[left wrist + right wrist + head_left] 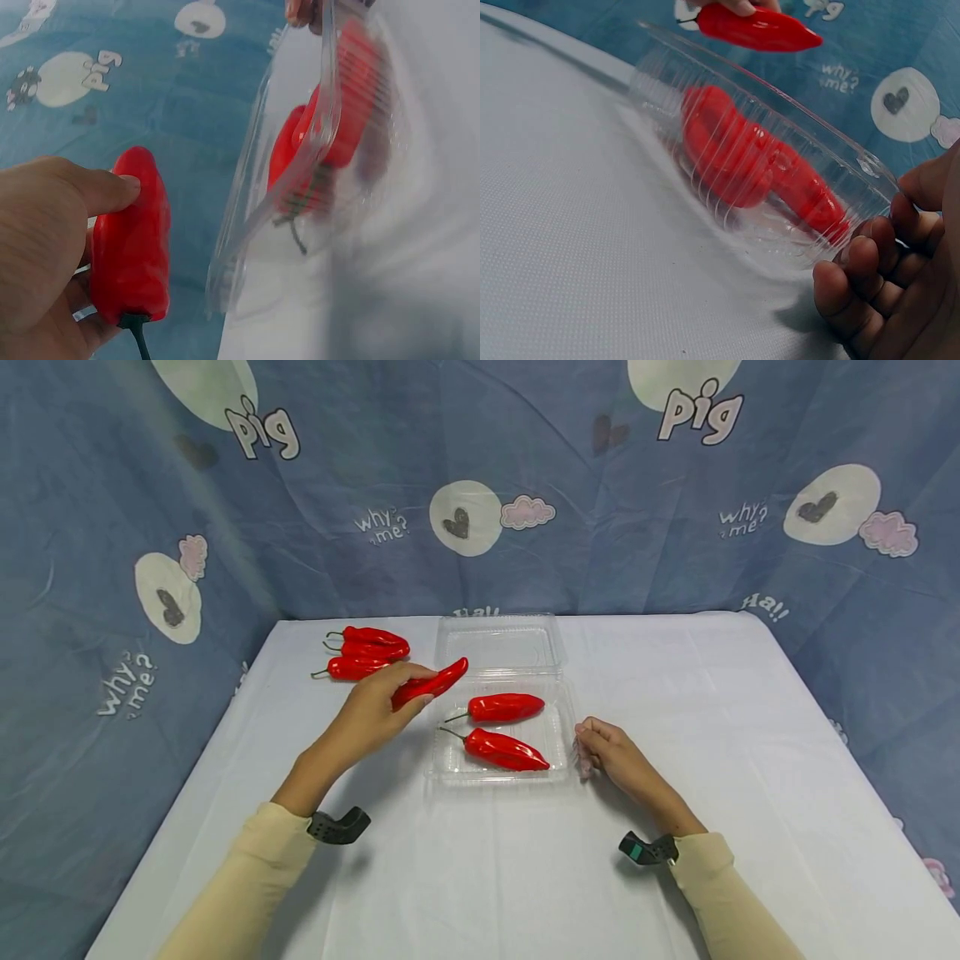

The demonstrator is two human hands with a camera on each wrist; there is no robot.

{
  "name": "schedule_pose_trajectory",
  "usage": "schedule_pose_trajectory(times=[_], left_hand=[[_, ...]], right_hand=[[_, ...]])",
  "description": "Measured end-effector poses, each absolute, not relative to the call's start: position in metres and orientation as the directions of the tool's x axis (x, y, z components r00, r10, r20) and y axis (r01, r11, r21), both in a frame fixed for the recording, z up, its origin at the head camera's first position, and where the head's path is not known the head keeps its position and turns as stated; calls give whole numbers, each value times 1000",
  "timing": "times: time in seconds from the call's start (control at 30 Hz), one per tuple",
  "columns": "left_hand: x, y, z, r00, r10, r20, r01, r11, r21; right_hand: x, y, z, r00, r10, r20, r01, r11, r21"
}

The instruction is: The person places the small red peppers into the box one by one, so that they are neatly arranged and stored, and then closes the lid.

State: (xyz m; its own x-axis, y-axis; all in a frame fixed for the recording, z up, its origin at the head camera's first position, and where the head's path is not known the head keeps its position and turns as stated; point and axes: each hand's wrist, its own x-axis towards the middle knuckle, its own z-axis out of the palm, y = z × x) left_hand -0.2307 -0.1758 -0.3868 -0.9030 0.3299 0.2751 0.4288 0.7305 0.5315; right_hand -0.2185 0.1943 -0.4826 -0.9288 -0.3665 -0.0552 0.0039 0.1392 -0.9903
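My left hand (378, 706) grips a red chili pepper (133, 240) with a dark green stem, held in the air by the left edge of a clear plastic clamshell box (562, 693). Thumb and fingers wrap the pepper's sides in the left wrist view, stem end pointing down there. Two more red peppers lie side by side in the box, the upper pepper (506, 707) and the lower pepper (506, 750), stems to the left. At the box's right side my right hand (615, 758) pinches the rim between thumb and curled fingers, as the right wrist view shows.
Several red peppers (367, 639) lie together at the table's back left, partly behind the left hand. The box's lid (498, 643) lies folded back toward the far edge. A white cloth covers the table (480, 877), with a blue printed curtain (585, 568) behind.
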Motion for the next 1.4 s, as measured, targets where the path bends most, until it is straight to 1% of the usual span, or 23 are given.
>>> schedule_pose_trajectory(times=[0.57, 0.9, 1.13, 1.4], left_hand=[[-237, -123, -397, -842, 496, 214, 531, 690, 491], [-243, -100, -409, -819, 546, 175, 554, 674, 489], [-247, -90, -419, -796, 586, 149, 580, 671, 462], [-249, -81, -427, -782, 617, 88, 588, 684, 433]], right_hand=[[-218, 195, -481, -926, -375, -49, -5, 143, -990], [-219, 195, -482, -925, -376, -49, -7, 147, -989], [-218, 196, -482, -925, -378, -49, -3, 137, -991], [-218, 196, -481, -924, -378, -59, 9, 134, -991]])
